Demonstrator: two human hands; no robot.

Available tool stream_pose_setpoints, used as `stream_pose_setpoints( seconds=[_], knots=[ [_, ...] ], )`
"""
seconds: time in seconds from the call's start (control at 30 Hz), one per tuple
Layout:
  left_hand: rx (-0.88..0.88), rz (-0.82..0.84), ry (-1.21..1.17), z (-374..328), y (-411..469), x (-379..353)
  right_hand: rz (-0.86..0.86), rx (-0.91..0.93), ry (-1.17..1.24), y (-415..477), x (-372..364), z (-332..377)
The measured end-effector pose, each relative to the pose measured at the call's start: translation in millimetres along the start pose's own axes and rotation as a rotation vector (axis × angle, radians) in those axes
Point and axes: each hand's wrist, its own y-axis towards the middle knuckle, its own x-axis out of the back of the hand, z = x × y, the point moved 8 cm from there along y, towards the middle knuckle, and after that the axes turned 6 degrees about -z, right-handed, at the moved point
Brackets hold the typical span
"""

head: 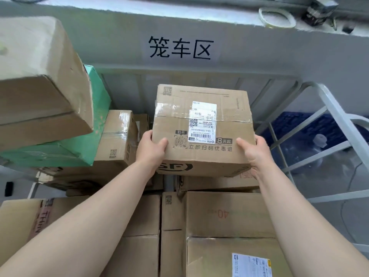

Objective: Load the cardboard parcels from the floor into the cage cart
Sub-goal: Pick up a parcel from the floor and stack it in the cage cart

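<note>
Cardboard parcel [201, 124] was gripped at both near corners by left hand [150, 149] and right hand [252, 151], over stacked boxes [229, 214] inside the cage cart [331, 108].

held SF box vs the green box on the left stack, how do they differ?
Colour: the held box is plain brown cardboard; the green box is mint green. Support: the held box is gripped at its near corners by the left hand and right hand; the green box sits in the stack under a large brown box. Labels: the held box shows white shipping labels; none show on the green box. Both are in the cage cart area.
</note>
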Motion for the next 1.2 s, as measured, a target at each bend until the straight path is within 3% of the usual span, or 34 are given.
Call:
stream_pose_setpoints(
  seconds=[0.17, 0.4, 0.73, 0.9, 1.07, 1.2],
  knots=[
    [0.087, -0.068, 0.012, 0, -64, 29, 0.012, 0.106, -0.058, -39, 35, 30],
    [0.32, -0.207, 0.061, 29, -167, 59, 0.153, 0.225, -0.223, -94, 64, 40],
    [0.762, -0.45, -0.408, 127, -269, 74, 0.457, 0.488, -0.527, -158, -4, 53],
    [0.923, -0.351, -0.426, 155, -285, 70, 0.605, 0.566, -0.667, -180, -55, 42],
    [1.045, -0.3, -0.405, 279, -245, 34, 0.748, 0.614, -0.796, -190, -108, 28],
    [1.099, -0.29, -0.385, 283, -248, 38, 0.829, 0.597, -0.862, -189, -146, 7]
  ],
)
